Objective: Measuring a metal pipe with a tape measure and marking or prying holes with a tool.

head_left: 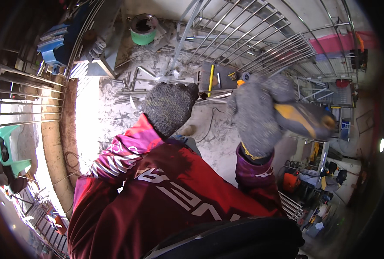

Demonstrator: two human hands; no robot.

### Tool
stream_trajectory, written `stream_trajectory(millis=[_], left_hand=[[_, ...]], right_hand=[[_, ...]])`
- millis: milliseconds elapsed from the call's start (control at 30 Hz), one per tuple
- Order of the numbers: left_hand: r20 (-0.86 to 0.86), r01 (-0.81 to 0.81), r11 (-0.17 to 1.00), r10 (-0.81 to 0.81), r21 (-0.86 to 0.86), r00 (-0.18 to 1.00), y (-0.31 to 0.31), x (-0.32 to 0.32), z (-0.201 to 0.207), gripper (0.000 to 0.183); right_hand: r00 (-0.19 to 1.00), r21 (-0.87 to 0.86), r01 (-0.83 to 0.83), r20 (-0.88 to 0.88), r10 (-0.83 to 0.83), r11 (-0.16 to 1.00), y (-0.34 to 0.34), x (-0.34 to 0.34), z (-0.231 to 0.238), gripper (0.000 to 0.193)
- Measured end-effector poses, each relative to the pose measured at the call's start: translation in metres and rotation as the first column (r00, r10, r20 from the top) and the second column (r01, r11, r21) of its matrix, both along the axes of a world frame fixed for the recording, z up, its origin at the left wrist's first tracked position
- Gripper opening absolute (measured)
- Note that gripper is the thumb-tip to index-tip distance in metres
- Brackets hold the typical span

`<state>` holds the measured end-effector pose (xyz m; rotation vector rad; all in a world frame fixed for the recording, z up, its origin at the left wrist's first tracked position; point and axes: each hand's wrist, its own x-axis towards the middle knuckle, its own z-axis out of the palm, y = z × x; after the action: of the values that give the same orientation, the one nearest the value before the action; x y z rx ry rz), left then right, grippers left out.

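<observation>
My left hand, in a dark grey knit glove, is closed in a fist near the middle of the view. Whatever it may grip is hidden. Just right of its thumb lie metal tubes. My right hand, also gloved in grey and smeared by motion, is wrapped round a thick yellow and dark grey tool. The tool's body sticks out to the right; its kind cannot be made out. Beyond the hands, a yellow stick and a small yellow and black tape measure rest on a dark board.
Cut metal tubes lie on the dusty floor at the left. A barred metal frame leans at the back right. A green round tub stands at the back. A cable curls on the floor between my arms.
</observation>
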<state>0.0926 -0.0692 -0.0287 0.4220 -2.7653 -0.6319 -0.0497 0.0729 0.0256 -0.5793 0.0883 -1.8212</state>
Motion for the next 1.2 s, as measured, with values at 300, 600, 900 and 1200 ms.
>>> stream_trajectory(millis=[300, 600, 900, 1200], left_hand=[[0.018, 0.047, 0.999, -0.047, -0.017, 0.999, 0.008, 0.005, 0.002, 0.014], [0.036, 0.063, 0.998, -0.063, -0.016, 0.997, 0.012, 0.009, 0.007, 0.018], [-0.051, 0.107, 0.994, -0.106, 0.008, 0.993, 0.008, 0.008, 0.015, 0.025], [0.015, 0.05, 0.998, -0.05, -0.027, 0.999, 0.007, 0.005, 0.003, 0.018]], right_hand=[[0.745, 0.41, 0.511, -0.65, -0.151, 0.755, -0.019, -0.002, 0.027, 0.007], [0.941, 0.373, 0.337, -0.113, -0.318, 0.864, -0.019, 0.011, 0.043, 0.049], [0.899, 0.253, 0.363, -0.348, -0.265, 0.897, -0.01, 0.026, 0.049, 0.008], [0.753, 0.134, 0.482, -0.568, -0.331, 0.866, -0.008, 0.019, 0.059, 0.018]])
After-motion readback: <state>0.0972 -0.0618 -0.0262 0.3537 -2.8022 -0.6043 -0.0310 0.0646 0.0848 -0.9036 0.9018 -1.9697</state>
